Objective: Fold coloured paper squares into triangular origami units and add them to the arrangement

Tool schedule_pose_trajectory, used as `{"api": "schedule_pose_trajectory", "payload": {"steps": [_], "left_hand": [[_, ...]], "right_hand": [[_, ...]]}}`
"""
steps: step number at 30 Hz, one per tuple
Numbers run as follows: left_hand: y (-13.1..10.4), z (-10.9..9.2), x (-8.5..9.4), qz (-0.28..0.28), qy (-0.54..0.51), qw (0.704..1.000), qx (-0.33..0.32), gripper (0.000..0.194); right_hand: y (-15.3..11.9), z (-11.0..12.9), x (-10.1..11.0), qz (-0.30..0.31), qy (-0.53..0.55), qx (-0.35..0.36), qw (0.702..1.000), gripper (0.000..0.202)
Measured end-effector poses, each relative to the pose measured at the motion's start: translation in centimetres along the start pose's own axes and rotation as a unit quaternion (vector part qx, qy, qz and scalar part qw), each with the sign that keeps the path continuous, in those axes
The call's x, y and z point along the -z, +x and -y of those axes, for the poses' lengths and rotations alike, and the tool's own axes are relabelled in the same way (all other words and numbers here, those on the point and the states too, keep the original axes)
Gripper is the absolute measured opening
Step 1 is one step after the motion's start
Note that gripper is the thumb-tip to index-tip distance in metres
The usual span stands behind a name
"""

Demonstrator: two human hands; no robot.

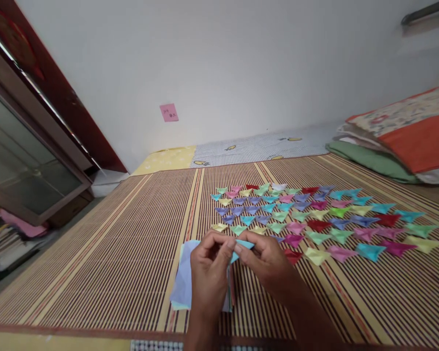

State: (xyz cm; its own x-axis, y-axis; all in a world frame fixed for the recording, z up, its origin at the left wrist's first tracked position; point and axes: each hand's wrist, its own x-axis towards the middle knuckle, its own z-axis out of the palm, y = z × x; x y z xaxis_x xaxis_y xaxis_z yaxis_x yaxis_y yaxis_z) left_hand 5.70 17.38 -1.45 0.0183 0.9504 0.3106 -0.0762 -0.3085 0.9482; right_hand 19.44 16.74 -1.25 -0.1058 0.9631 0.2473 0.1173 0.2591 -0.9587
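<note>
A small light-blue piece of folded paper (244, 245) is pinched between my two hands, low over the mat. My left hand (211, 263) has its thumb and fingertips closed on the paper's left end. From the right, my right hand (265, 258) grips the other end, thumb in front. Under and beside my left wrist lies a stack of square paper sheets (182, 282), a lavender one on top. Just beyond and to the right, several rows of small folded paper shapes (317, 256) in many colours rest on the mat. My fingers partly hide the held paper.
A striped bamboo mat (131, 253) covers the bed. Folded bedding (417, 136) is piled at the right by the wall. A pink note (169, 112) is stuck to the white wall. Stacked books (7, 248) and a glass-panelled cabinet (32, 151) stand at the left.
</note>
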Motion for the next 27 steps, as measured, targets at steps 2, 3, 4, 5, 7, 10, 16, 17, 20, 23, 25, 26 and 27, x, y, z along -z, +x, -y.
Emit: {"api": "schedule_pose_trajectory", "payload": {"steps": [2, 3, 4, 5, 7, 10, 16, 17, 20, 23, 25, 26, 27], "left_hand": [[-0.1, 0.3, -0.1, -0.012, 0.008, 1.000, -0.010, 0.019], [-0.1, 0.4, -0.1, -0.018, 0.014, 1.000, -0.009, 0.020], [-0.1, 0.4, -0.1, -0.025, 0.019, 0.999, -0.007, 0.020], [-0.2, 0.5, -0.2, -0.034, 0.024, 0.999, -0.006, 0.020], [-0.2, 0.5, -0.1, -0.059, 0.027, 0.998, -0.006, 0.021], [-0.2, 0.5, 0.0, -0.084, 0.031, 0.996, -0.009, 0.021], [0.0, 0.6, 0.2, -0.072, 0.016, 0.997, 0.004, 0.023], [0.0, 0.7, 0.2, -0.067, -0.001, 0.998, 0.020, 0.025], [0.1, 1.1, 0.2, -0.068, -0.054, 0.994, 0.063, 0.028], [0.2, 1.4, 0.2, -0.086, -0.080, 0.991, 0.067, 0.028], [0.2, 1.3, 0.2, -0.095, -0.083, 0.990, 0.066, 0.028], [0.3, 1.2, 0.3, -0.090, -0.080, 0.990, 0.070, 0.027], [0.4, 1.1, 0.3, -0.079, -0.073, 0.991, 0.077, 0.026]], "right_hand": [[0.0, -0.1, 0.0, 0.007, -0.002, -0.008, 1.000, 0.025], [0.0, -0.2, 0.1, 0.008, 0.005, -0.013, 1.000, 0.022], [0.0, -0.2, 0.2, 0.009, 0.020, -0.021, 1.000, 0.018], [0.1, -0.3, 0.3, 0.012, 0.039, -0.029, 0.999, 0.016], [0.1, -0.3, 0.5, 0.015, 0.065, -0.036, 0.997, 0.017], [0.1, -0.2, 0.8, -0.005, 0.042, -0.009, 0.999, 0.030], [0.1, 0.1, 0.7, -0.045, -0.025, 0.024, 0.998, 0.033], [0.1, 0.1, 0.6, -0.058, -0.033, 0.030, 0.997, 0.033], [0.0, 0.0, 0.3, -0.090, -0.039, 0.048, 0.994, 0.031], [0.0, -0.1, 0.0, -0.071, -0.016, 0.037, 0.997, 0.032], [0.0, -0.2, -0.1, -0.058, -0.010, 0.026, 0.998, 0.033], [0.0, -0.3, -0.1, -0.060, -0.008, 0.025, 0.998, 0.033], [0.0, -0.3, 0.0, -0.067, -0.003, 0.024, 0.997, 0.033]]}}
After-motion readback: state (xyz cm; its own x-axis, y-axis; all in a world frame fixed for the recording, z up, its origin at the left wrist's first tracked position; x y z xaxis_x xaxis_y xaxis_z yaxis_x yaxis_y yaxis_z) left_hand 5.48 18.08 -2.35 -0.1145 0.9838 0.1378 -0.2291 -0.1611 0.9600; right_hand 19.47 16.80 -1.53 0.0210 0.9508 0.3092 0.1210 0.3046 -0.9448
